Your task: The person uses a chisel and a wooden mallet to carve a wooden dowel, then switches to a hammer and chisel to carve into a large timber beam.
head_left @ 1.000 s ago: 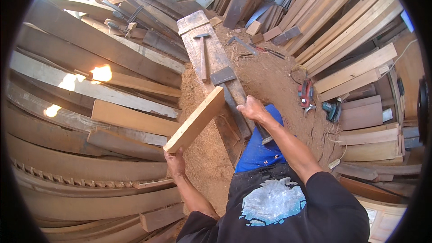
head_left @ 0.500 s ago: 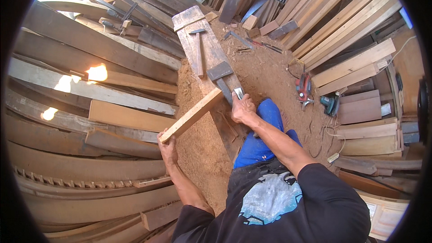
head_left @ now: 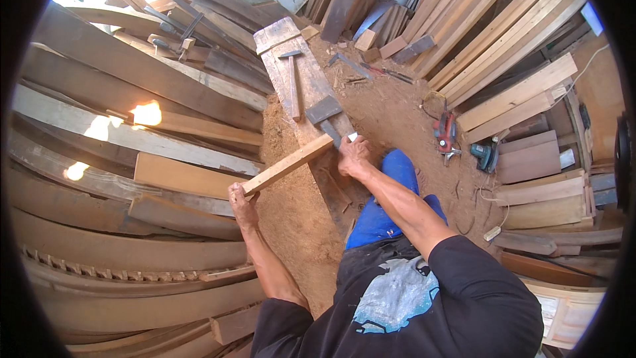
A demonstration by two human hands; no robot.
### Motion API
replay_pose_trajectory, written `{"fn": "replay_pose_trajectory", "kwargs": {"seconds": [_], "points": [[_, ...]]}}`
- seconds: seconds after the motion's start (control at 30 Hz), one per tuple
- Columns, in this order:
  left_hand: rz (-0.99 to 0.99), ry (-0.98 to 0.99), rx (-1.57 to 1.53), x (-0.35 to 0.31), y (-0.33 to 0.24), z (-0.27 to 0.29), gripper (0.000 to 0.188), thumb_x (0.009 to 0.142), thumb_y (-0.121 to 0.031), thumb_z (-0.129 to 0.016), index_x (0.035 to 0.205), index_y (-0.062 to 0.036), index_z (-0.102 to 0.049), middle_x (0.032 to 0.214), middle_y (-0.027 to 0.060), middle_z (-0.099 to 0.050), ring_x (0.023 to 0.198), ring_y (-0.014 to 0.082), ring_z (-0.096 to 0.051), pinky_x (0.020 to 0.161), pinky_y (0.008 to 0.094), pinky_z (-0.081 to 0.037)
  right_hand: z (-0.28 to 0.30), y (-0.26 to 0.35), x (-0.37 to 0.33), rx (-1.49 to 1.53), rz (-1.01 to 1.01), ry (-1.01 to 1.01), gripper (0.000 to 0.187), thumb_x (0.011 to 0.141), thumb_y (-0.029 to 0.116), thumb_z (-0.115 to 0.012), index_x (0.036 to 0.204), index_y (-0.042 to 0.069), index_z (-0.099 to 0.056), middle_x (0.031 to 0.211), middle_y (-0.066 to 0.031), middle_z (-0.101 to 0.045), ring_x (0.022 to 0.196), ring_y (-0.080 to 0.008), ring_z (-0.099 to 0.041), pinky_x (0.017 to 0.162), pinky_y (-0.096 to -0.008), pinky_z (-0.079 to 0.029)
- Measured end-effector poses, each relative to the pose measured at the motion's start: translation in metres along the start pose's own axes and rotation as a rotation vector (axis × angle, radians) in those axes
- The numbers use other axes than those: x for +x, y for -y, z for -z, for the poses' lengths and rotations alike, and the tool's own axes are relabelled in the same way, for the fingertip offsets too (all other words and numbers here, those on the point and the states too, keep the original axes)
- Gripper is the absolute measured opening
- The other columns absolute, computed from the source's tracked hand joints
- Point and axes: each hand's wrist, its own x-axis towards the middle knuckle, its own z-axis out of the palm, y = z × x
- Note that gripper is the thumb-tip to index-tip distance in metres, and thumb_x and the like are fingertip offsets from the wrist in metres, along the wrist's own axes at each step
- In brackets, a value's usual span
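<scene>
My left hand (head_left: 244, 207) is closed around the near left end of a squared wooden piece (head_left: 288, 167). The other end of that piece rests at the edge of a worn plank bench (head_left: 277, 35), close to a mallet (head_left: 323, 110) with a dark square head. The mallet lies on the bench, its handle running toward my right hand (head_left: 355, 156). Closed fingers of that hand hold a small white and silvery object (head_left: 353, 137), mostly covered, its kind unclear. Farther up the bench lies a hammer (head_left: 291, 85) with a wooden handle.
Stacked boards (head_left: 185, 176) crowd the left side, and long timbers (head_left: 490, 20) lean at the upper right. On the sawdust-covered floor (head_left: 285, 245) lie a metal square (head_left: 349, 64), pliers (head_left: 391, 73), a red power tool (head_left: 446, 134) and a green one (head_left: 485, 154) with cords.
The wooden piece has swung to a flatter slant, its left end moving up and away with my left hand. The small object in my right hand has turned and shows a white side.
</scene>
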Motion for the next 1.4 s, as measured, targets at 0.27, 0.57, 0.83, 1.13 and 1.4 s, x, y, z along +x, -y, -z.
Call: {"fn": "replay_pose_trajectory", "kwargs": {"seconds": [0.27,0.57,0.83,1.13,1.4], "points": [[0.003,0.022,0.008,-0.01,0.017,-0.025,0.035,0.098,-0.044,-0.046,0.104,-0.01,-0.047,0.099,0.0071,-0.049,0.097,0.0227,-0.053,0.078,0.044,-0.054,0.076,-0.062,-0.001,0.196,0.166,0.129,0.047,0.06,0.026,-0.075,0.099,-0.001,-0.068,0.099,-0.0182,-0.07,0.093,-0.0311,-0.068,0.078,-0.0403,-0.055],[0.085,0.116,-0.023,-0.004,0.032,-0.065,0.035,0.095,-0.044,-0.055,0.108,-0.0111,-0.051,0.099,0.0039,-0.05,0.097,0.0198,-0.052,0.08,0.0413,-0.05,0.017,-0.17,-0.011,0.993,0.138,0.276,0.02,0.07,0.02,-0.065,0.068,0.001,-0.063,0.059,-0.0053,-0.056,0.056,-0.0145,-0.05,0.049,-0.0353,-0.038],[0.048,0.131,0.086,0.006,0.007,-0.051,0.05,0.095,-0.049,-0.048,0.118,-0.0058,-0.051,0.114,0.0103,-0.057,0.106,0.0215,-0.052,0.088,0.0369,-0.041,0.022,-0.223,-0.087,1.596,0.084,0.392,0.025,0.08,0.018,-0.064,0.091,-0.003,-0.061,0.072,-0.0124,-0.064,0.054,-0.0173,-0.062,0.05,-0.0298,-0.053],[-1.098,0.311,0.794,-0.076,-0.101,-0.179,0.064,0.067,-0.011,-0.079,0.123,-0.0031,-0.049,0.13,0.0184,-0.044,0.126,0.0363,-0.038,0.107,0.0459,-0.032,0.074,-0.195,-0.151,1.987,0.169,0.29,0.029,0.082,0.017,-0.06,0.098,-0.006,-0.059,0.082,-0.0138,-0.065,0.068,-0.0195,-0.065,0.061,-0.0309,-0.056],[-1.153,0.893,0.225,-0.176,-0.067,-0.261,0.058,0.071,-0.016,-0.077,0.123,-0.0167,-0.054,0.148,0.0276,-0.029,0.139,0.0434,-0.024,0.112,0.058,-0.018,0.086,-0.156,-0.16,2.36,0.257,0.492,0.031,0.083,0.019,-0.058,0.105,-0.004,-0.059,0.088,-0.013,-0.067,0.074,-0.0213,-0.066,0.07,-0.0339,-0.057]]}}
